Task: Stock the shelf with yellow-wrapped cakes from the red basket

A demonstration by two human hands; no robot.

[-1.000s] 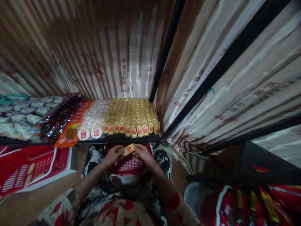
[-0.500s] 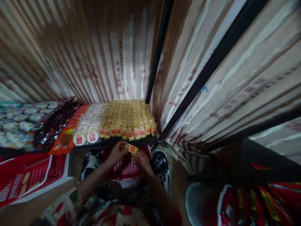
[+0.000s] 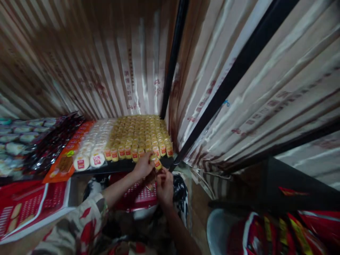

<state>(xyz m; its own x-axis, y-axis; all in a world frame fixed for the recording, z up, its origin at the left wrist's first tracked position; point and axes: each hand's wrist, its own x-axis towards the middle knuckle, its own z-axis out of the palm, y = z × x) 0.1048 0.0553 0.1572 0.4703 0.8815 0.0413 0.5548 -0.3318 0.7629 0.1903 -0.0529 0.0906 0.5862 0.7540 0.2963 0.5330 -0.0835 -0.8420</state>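
A small yellow packaged snack cake [image 3: 156,163] with a red label is held tilted between both hands, just in front of the shelf edge. My left hand [image 3: 143,165] pinches its upper left end. Fingers of my right hand [image 3: 164,185] are closed at its lower right end. Right behind it, rows of similar yellow packaged cakes [image 3: 135,132] fill the shelf's right end, with red labels on the front ones. Below the hands, a red plastic basket [image 3: 130,194] sits between the knees; its contents are mostly hidden.
White round packets [image 3: 97,159], an orange packet [image 3: 65,163] and dark shiny packets [image 3: 50,145] line the shelf leftward. A black post [image 3: 209,117] slants down at the right before pleated printed sheeting [image 3: 265,106]. A red box [image 3: 23,209] and red bags [image 3: 281,233] lie low at either side.
Both hands have moved right with the yellow cake, toward the shelf's right end. The cake has turned to a steeper tilt. The view has shifted slightly.
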